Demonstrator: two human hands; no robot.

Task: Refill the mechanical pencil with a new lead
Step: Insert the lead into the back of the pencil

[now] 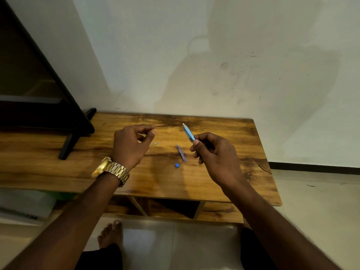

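Observation:
My right hand grips a blue mechanical pencil, its white end pointing up and away over the wooden table. My left hand, with a gold watch on the wrist, hovers to the left with thumb and forefinger pinched together; whether a thin lead sits between them is too fine to tell. On the table between the hands lie a purple lead case, a small blue cap and a tiny silver-white piece.
A black TV on black feet stands at the table's left end. A white wall rises behind the table. The table's right edge drops to a tiled floor. My bare foot rests on the floor below the shelf openings.

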